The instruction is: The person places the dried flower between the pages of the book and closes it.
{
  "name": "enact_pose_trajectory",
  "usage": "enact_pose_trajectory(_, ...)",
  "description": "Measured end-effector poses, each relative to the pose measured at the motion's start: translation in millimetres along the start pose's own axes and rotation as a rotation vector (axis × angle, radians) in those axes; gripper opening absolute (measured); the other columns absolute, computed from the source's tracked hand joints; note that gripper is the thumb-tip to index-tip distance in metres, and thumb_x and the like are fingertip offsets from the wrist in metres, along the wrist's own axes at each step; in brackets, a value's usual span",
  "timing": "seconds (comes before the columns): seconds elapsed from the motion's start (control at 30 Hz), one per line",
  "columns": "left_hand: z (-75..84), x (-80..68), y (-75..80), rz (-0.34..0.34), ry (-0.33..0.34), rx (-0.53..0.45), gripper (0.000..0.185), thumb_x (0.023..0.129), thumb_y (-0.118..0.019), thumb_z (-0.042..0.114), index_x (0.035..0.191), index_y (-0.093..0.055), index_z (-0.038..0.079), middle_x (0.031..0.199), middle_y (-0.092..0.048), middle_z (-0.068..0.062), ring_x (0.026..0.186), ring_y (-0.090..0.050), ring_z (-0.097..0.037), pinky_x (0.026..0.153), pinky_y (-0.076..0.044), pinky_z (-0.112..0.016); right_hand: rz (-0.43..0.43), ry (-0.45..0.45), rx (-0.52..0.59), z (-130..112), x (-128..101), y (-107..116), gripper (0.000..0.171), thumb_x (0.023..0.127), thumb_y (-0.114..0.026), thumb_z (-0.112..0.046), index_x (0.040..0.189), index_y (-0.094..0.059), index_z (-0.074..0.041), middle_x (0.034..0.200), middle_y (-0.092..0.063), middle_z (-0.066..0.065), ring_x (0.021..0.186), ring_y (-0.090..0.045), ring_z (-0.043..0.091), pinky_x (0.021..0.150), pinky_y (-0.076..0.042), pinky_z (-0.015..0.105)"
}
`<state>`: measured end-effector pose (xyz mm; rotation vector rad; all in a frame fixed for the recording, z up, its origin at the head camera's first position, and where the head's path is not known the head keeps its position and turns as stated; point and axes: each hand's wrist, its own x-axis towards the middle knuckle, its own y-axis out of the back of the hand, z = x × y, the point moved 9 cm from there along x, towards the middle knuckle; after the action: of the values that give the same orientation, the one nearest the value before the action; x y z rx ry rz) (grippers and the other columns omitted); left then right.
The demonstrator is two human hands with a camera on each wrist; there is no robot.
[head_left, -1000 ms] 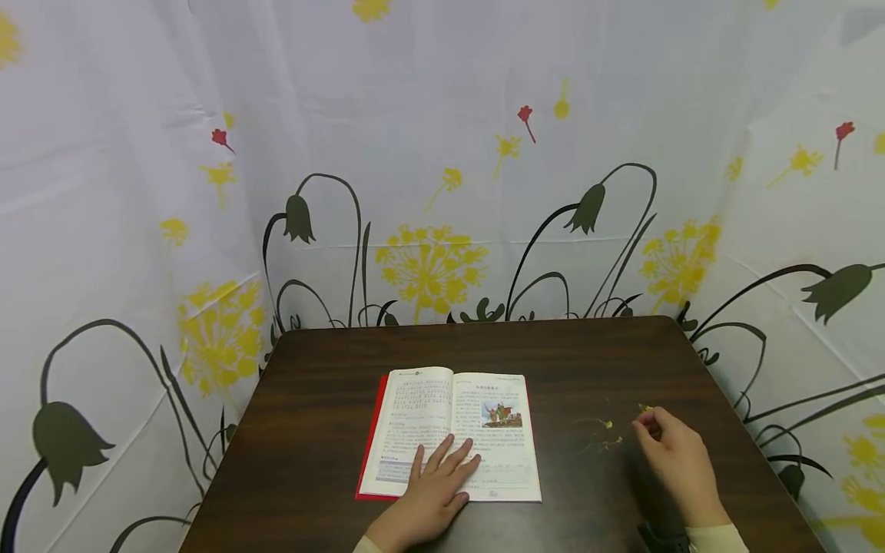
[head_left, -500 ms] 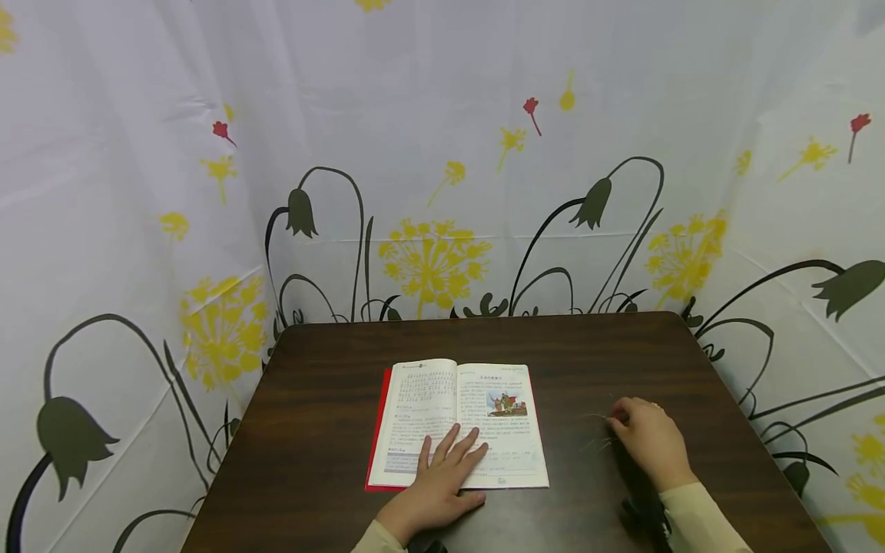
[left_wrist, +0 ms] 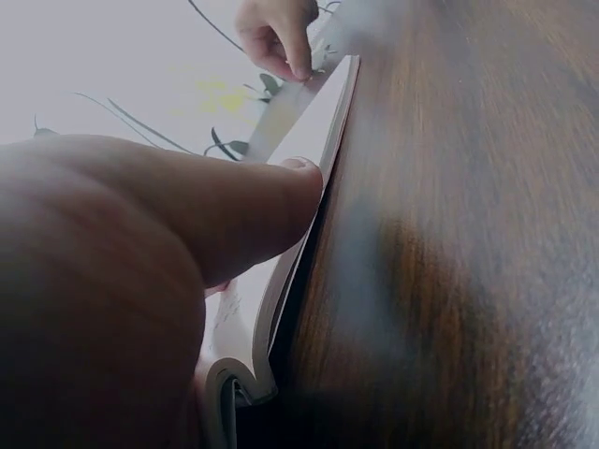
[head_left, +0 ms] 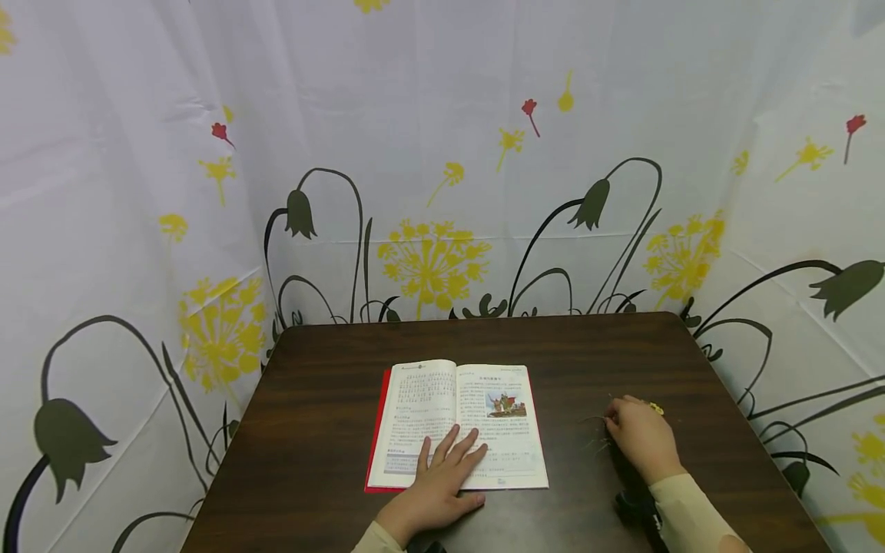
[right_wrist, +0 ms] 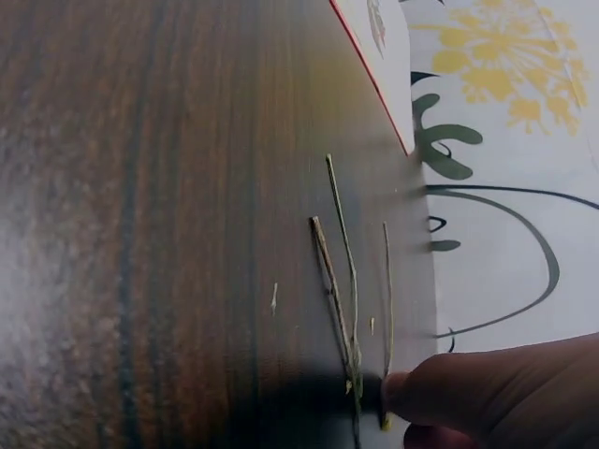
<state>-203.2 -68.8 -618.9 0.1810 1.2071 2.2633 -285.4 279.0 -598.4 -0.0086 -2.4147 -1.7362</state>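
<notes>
In the head view, my left hand (head_left: 442,480) lies with fingers spread on an open book (head_left: 491,461), its thumb off the lower edge. The left wrist view shows the thumb alongside the page edges (left_wrist: 328,131). My right hand (head_left: 644,436) is low over the table to the right of the book, pinching a thin dried flower stem (right_wrist: 387,281) between thumb and finger. Beside it lie two more dried stems (right_wrist: 334,281), partly in the hand's shadow. A small yellow flower (head_left: 655,408) shows just beyond the back of my right hand.
Tiny dry bits (right_wrist: 274,297) are scattered near the stems. The dark wooden table (head_left: 325,415) ends at a white curtain (head_left: 442,115) printed with flowers. A black strap (head_left: 632,507) shows at my right wrist.
My right hand has moved left from a yellow dried flower, now out of its fingers, to the stems closer to the book. The left hand stays on the book, its thumb slightly lower.
</notes>
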Motion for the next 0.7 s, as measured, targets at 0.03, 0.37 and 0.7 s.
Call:
enact_pose_trajectory(0.03, -0.1, 0.1, -0.1, 0.001, -0.001, 0.001, 0.078, 0.101, -0.071, 0.049, 0.169, -0.04, 0.028, 0.183, -0.024, 0.002, 0.172, -0.006, -0.036, 0.127, 0.005, -0.078, -0.01, 0.005, -0.009, -0.5, 0.7, -1.0, 0.005, 0.094, -0.081, -0.011, 0.093, -0.076, -0.008, 0.091, -0.072, 0.005, 0.075, -0.07, 0.022, 0.067, -0.059, 0.046)
enact_pose_trajectory(0.37, 0.2, -1.3, -2.7, -0.008, 0.006, 0.012, 0.078, 0.101, -0.071, 0.049, 0.169, -0.04, 0.028, 0.183, -0.023, 0.003, 0.172, -0.006, -0.035, 0.128, 0.003, -0.078, -0.03, 0.051, -0.074, -4.4, 2.0, -3.8, 0.008, 0.094, -0.074, -0.008, 0.089, -0.068, -0.008, 0.083, -0.065, 0.004, 0.069, -0.063, 0.018, 0.06, -0.054, 0.041)
enact_pose_trajectory(0.7, -0.4, 0.4, -1.3, 0.001, -0.002, 0.015, 0.078, 0.101, -0.072, 0.048, 0.169, -0.041, 0.027, 0.183, -0.024, 0.001, 0.172, -0.007, -0.036, 0.127, 0.003, -0.079, -0.006, 0.166, -0.036, -19.5, -2.7, 5.5, 0.017, 0.093, -0.084, -0.009, 0.094, -0.073, -0.021, 0.087, -0.059, -0.003, 0.065, -0.048, 0.009, 0.056, -0.04, 0.03)
